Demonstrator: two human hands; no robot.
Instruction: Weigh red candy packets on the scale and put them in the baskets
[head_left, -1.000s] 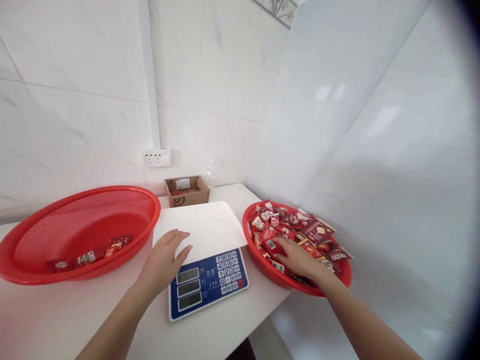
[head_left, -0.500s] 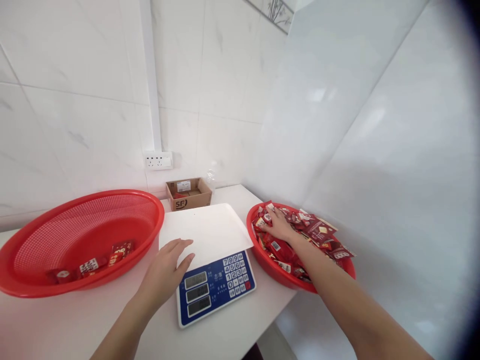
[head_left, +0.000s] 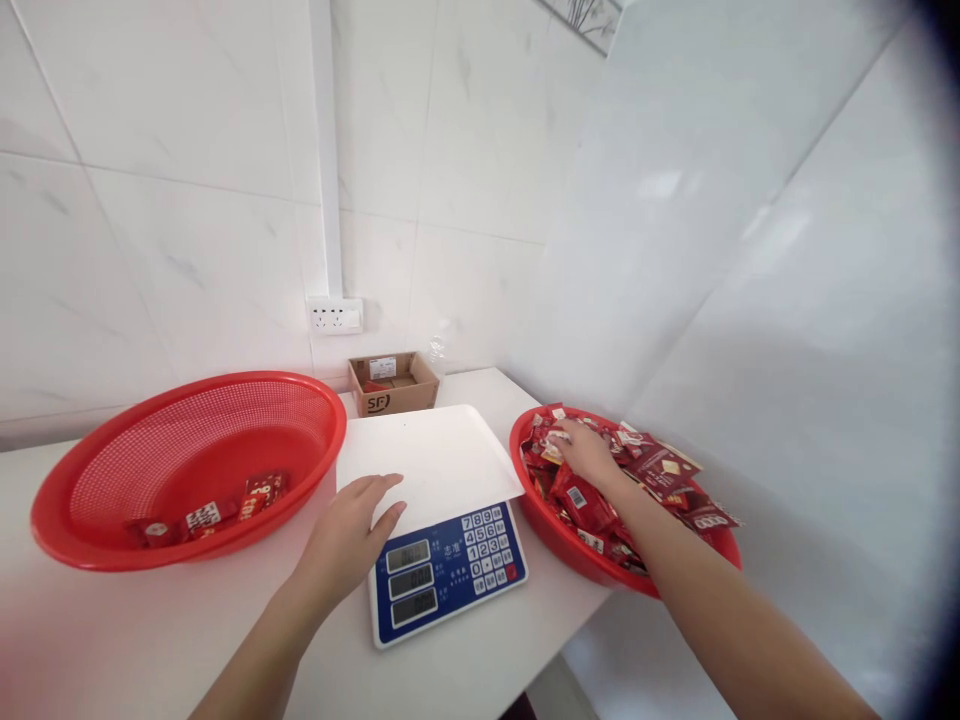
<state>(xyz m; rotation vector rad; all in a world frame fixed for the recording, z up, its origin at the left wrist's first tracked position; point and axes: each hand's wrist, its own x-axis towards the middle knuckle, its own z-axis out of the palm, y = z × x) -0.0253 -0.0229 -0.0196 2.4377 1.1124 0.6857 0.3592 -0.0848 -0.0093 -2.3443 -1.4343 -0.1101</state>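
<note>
My right hand (head_left: 589, 455) reaches into the right red basket (head_left: 577, 565), which is heaped with snack packets (head_left: 589, 500). Its fingers curl in on a small red-and-white snack packet (head_left: 553, 447) at the left of the heap; the fingertips are partly hidden. My left hand (head_left: 351, 530) is open, thumb apart from the fingers, and holds nothing. It hovers by the left front corner of the white weighing pan (head_left: 427, 460). Under that pan sits the digital scale (head_left: 450, 575), with a blue keypad panel and three small displays.
On the left stands a large red mesh basket (head_left: 187, 400) with several red packets (head_left: 262, 495) along its near side. Behind the scale are a small cardboard box (head_left: 397, 400) and a clear plastic bottle (head_left: 439, 345). A wall socket (head_left: 335, 316) is above the white table (head_left: 315, 670).
My right hand's fingers have drawn in from a spread pose onto a packet. The view has shifted, so everything appears slightly further right. My left hand stays by the pan.
</note>
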